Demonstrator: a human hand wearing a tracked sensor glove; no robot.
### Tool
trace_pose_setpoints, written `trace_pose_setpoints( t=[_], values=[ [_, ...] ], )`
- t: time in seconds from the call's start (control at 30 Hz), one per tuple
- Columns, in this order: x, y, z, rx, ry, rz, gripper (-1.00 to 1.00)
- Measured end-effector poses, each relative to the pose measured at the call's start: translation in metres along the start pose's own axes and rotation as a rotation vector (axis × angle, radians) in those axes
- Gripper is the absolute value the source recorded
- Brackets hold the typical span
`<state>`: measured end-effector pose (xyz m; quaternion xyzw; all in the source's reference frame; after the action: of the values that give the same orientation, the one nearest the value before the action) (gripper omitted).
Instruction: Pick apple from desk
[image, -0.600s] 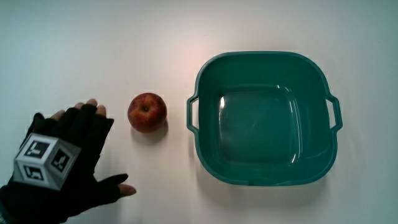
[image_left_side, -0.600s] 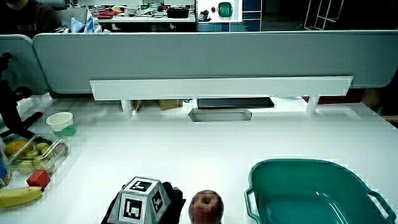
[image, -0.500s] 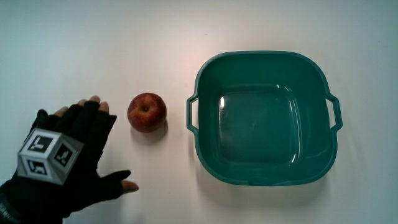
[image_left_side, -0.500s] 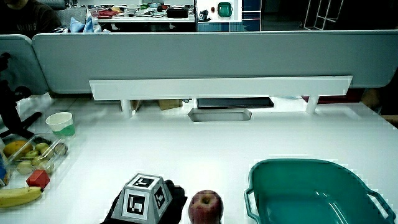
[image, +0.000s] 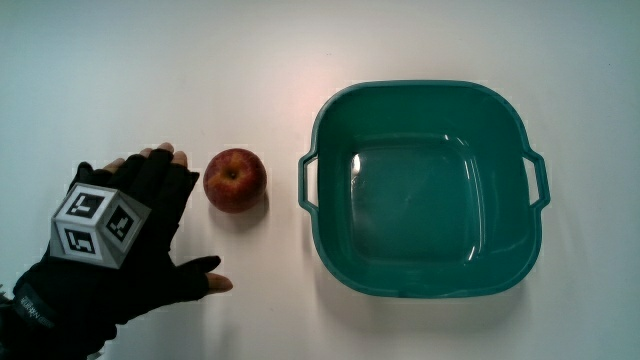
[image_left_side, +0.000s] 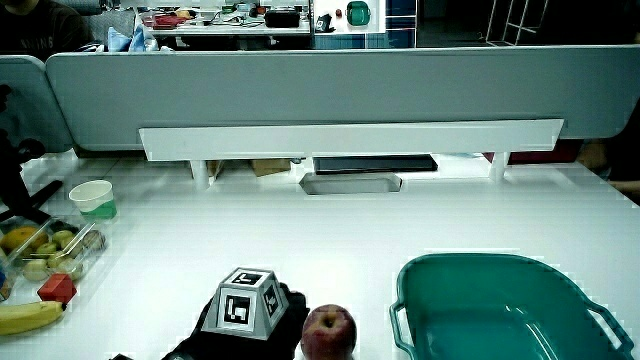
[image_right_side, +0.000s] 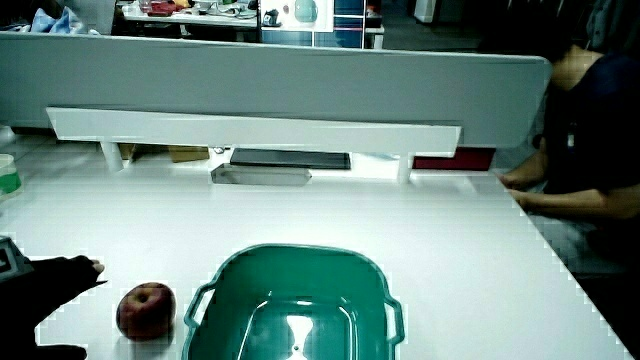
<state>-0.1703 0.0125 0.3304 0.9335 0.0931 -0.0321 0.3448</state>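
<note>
A red apple (image: 235, 180) rests on the white table beside a green basin (image: 330, 120); both side views show the apple (image_left_side: 329, 332) (image_right_side: 146, 311) too. The hand (image: 150, 225), in a black glove with a patterned cube (image: 95, 226) on its back, lies flat just above the table beside the apple, fingers spread and holding nothing. Its fingertips (image: 165, 157) are close to the apple without touching it. In a side view the hand (image_left_side: 268, 320) sits right next to the apple.
The green basin (image_left_side: 470, 270) (image_right_side: 300, 265) has nothing in it. At the table's edge in a side view stand a clear box of fruit (image_left_side: 50, 250), a banana (image_left_side: 25, 317), a red block (image_left_side: 56, 288) and a small cup (image_left_side: 94, 198). A low partition (image_left_side: 320, 85) closes the table.
The hand has slid across the table toward the apple and slightly away from the person, fingers still spread. Apple and basin have not moved.
</note>
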Motion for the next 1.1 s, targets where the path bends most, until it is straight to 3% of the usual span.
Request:
trace_pose_setpoints(
  t=[0.17, 0.2, 0.27, 0.3, 0.33, 0.43, 0.47, 0.57, 0.67, 0.77, 0.8, 0.9, 1.1],
  values=[
    [0.001, 0.006, 0.0, -0.009, 0.001, 0.0, 0.0],
    [-0.001, 0.011, -0.004, -0.029, -0.029, 0.009, 0.0],
    [0.002, 0.012, 0.0, -0.03, -0.014, 0.01, 0.0],
    [0.002, 0.014, 0.0, -0.006, -0.014, 0.0, 0.0],
    [0.002, 0.014, 0.001, -0.021, -0.019, 0.01, 0.0],
    [0.001, 0.02, -0.002, 0.001, -0.019, -0.016, 0.0],
    [-0.001, 0.023, -0.005, -0.021, -0.048, 0.002, 0.0],
    [0.002, 0.028, -0.003, -0.04, -0.046, -0.008, 0.0],
    [0.003, 0.034, -0.003, -0.014, -0.046, -0.017, 0.0],
    [0.002, 0.044, -0.007, -0.049, -0.085, -0.005, 0.0],
    [0.003, 0.046, -0.005, -0.065, -0.074, -0.004, 0.0],
    [0.004, 0.054, -0.005, -0.039, -0.074, -0.023, 0.0],
    [0.002, 0.066, -0.007, -0.05, -0.091, -0.013, 0.0]
  ],
)
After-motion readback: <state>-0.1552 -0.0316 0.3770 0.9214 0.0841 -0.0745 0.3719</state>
